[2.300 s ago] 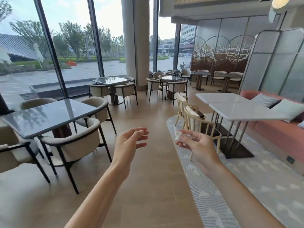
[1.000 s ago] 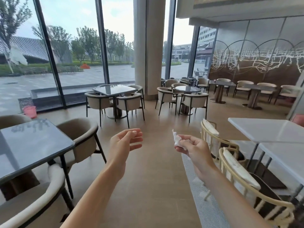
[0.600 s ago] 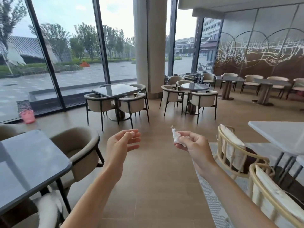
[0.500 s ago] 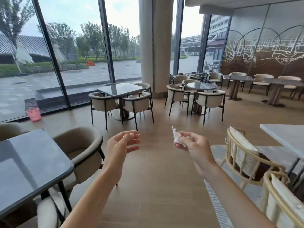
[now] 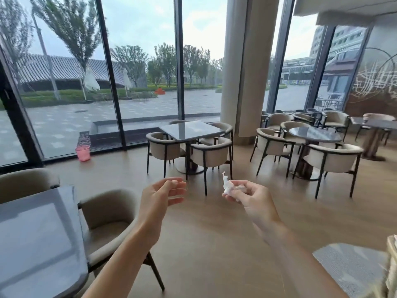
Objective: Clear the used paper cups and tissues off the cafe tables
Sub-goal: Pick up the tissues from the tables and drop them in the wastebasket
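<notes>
Since the earlier frames the view has been swung leftward: the white benches and pink sofa have been lost from sight, and the window wall has been brought forward with a pink waste bin [image 5: 83, 153] standing on the floor at its foot. Going from large to small, the near dark bench [image 5: 36, 239] at lower left is shown bare on its visible part, as is the square bench [image 5: 192, 130] by the pillar and the round bench [image 5: 314, 134] beyond it; a small object on the far right bench [image 5: 374, 123] is too blurred to be named. No paper cups can be made out. A crumpled tissue [image 5: 228, 187] is pinched in the fingers of the right hand [image 5: 250, 200], raised in front of the body. The left hand [image 5: 162, 195] is held loosely spread, carrying nothing. The clearing is judged partly done: one tissue has been collected but not yet binned, and the bin is still well apart from the hands.
</notes>
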Action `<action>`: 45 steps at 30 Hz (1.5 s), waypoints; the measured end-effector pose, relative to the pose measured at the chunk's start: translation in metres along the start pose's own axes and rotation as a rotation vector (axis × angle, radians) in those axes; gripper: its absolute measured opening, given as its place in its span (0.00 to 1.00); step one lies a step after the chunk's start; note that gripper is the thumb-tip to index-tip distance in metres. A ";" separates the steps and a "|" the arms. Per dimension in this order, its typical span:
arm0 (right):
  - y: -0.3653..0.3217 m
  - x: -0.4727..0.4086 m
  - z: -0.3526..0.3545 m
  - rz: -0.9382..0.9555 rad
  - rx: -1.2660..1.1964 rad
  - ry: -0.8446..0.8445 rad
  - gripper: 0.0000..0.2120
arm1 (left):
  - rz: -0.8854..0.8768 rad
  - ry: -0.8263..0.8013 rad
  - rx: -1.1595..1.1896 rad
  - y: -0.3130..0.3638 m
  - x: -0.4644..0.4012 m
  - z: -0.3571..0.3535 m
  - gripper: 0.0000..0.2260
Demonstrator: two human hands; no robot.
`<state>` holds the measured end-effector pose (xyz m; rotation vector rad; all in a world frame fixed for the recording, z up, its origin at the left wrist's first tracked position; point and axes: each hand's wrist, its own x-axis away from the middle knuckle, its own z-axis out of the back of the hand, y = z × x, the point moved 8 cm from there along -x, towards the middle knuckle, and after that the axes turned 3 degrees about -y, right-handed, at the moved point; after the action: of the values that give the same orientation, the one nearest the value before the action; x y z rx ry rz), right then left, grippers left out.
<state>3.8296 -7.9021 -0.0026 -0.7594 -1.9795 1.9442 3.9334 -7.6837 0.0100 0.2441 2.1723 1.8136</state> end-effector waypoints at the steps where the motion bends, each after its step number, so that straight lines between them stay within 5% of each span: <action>1: 0.003 -0.019 -0.005 -0.002 -0.010 -0.020 0.08 | 0.003 0.008 0.003 -0.005 -0.019 0.000 0.11; 25: 0.140 -0.553 -0.179 -0.081 0.063 0.007 0.05 | 0.062 0.076 0.072 -0.104 -0.586 0.067 0.12; 45: 0.278 -1.019 -0.498 -0.134 0.135 -0.488 0.05 | 0.032 0.597 0.092 -0.174 -0.996 0.267 0.11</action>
<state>4.9876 -8.0349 -0.0685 -0.1150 -2.0520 2.3100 4.9699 -7.7846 -0.0833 -0.2862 2.6508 1.9915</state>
